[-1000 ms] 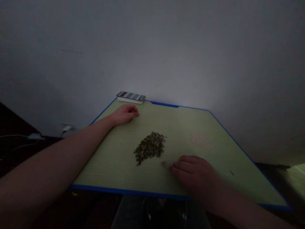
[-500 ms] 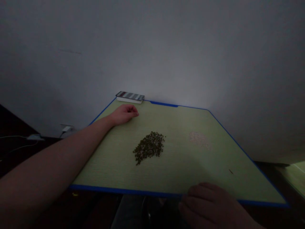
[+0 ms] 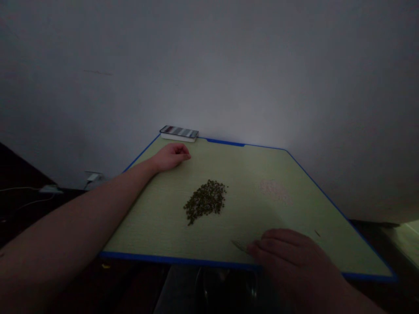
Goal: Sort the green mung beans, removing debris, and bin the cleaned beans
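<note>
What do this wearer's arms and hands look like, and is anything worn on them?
Left hand and right hand are ungloved. The left forearm is bare, with no sleeve, watch or band in view; only a short, dim stretch of the right forearm shows, also bare. No rings are visible, though the light is poor.

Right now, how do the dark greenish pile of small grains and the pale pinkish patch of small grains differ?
Colour: the dark greenish pile contrasts with the light yellow-green tabletop; the pale pinkish patch nearly blends in.
Extent: in the picture, the greenish pile spreads wider than the pinkish patch.
Place: the greenish pile lies left of the pinkish patch.
Both are loose small grains on the tabletop.
</note>
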`<state>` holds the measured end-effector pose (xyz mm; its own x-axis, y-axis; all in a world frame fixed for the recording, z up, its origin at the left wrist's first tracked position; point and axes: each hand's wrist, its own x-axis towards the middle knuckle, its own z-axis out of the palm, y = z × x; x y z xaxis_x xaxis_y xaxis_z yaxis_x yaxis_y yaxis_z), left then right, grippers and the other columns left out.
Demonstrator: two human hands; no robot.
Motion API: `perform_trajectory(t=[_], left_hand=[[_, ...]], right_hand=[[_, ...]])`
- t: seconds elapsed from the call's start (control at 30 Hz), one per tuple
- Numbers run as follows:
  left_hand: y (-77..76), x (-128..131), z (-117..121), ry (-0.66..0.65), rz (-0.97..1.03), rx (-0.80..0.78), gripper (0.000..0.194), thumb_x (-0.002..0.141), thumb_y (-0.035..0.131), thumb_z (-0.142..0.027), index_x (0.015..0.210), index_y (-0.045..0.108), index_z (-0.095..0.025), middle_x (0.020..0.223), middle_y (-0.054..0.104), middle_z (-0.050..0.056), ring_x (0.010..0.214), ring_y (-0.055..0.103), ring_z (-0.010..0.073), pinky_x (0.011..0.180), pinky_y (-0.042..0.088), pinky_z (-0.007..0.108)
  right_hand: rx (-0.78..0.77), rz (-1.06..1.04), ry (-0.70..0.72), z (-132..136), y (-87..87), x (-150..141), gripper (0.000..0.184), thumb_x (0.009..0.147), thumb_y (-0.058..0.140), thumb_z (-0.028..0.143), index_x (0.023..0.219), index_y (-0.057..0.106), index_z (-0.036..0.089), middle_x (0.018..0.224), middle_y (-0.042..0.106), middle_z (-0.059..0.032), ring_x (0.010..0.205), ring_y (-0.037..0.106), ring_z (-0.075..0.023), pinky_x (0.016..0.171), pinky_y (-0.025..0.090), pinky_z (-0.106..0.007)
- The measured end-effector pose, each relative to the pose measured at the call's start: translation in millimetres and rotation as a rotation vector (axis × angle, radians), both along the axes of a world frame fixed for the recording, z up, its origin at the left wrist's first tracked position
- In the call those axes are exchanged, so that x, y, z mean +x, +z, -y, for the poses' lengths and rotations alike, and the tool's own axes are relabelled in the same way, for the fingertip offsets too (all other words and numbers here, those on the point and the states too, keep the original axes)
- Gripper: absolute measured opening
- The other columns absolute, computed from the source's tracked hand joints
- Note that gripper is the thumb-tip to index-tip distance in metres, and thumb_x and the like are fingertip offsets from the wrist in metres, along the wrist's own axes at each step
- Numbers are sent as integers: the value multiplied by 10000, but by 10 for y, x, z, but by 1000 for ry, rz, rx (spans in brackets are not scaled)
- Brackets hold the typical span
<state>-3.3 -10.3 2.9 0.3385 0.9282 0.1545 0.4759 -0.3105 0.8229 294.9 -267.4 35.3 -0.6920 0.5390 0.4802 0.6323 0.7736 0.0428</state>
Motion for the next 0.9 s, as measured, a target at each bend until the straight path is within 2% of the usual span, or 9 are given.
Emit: perform_trajectory(t=[0.17, 0.33, 0.43, 0.53, 0.73, 0.9], left_hand=[[21, 13, 15, 9, -3, -7, 197, 694, 665, -355, 746, 605, -175, 535, 485, -47, 507, 419, 100, 485, 312, 236], [13, 2, 21, -3, 1, -2, 201, 699, 661, -372, 737, 605, -183, 521, 465, -53, 498, 410, 98, 480, 300, 235], [19, -3, 29, -5, -15, 3, 198, 708, 652, -370, 745, 608, -181, 525, 469, -52, 503, 414, 101, 486, 307, 238], [31, 2, 39, -1, -23, 10, 182, 712, 648, -352, 745, 610, -178, 538, 478, -48, 516, 423, 104, 497, 317, 241], [35, 18, 38, 15, -5, -13, 175, 715, 661, -337, 748, 608, -173, 541, 479, -47, 516, 421, 109, 501, 321, 246], [34, 16, 38, 14, -3, -22, 167, 715, 659, -327, 745, 604, -172, 537, 480, -47, 506, 423, 107, 493, 319, 243]], right_hand=[[40, 43, -15, -87, -40, -41, 294, 926, 437, 42, 944, 710, 149, 754, 743, -37, 643, 647, -168, 591, 511, -293], [78, 109, -28, -111, -178, -388, 212, 807, 579, 37, 954, 718, 103, 777, 734, -54, 666, 639, -203, 568, 498, -334], [54, 127, -83, -116, -233, -518, 175, 738, 633, 38, 862, 715, 130, 805, 740, -65, 670, 628, -213, 549, 487, -336], [62, 118, -152, -146, -269, -470, 195, 737, 619, 11, 846, 711, 144, 782, 734, -61, 680, 627, -206, 565, 488, -321], [66, 172, -263, -235, -308, -156, 284, 721, 603, -56, 913, 719, 119, 751, 716, -52, 693, 640, -207, 597, 507, -323], [6, 144, -225, -180, -303, -205, 303, 728, 650, -26, 979, 723, 129, 783, 726, -42, 713, 638, -198, 620, 509, -320]])
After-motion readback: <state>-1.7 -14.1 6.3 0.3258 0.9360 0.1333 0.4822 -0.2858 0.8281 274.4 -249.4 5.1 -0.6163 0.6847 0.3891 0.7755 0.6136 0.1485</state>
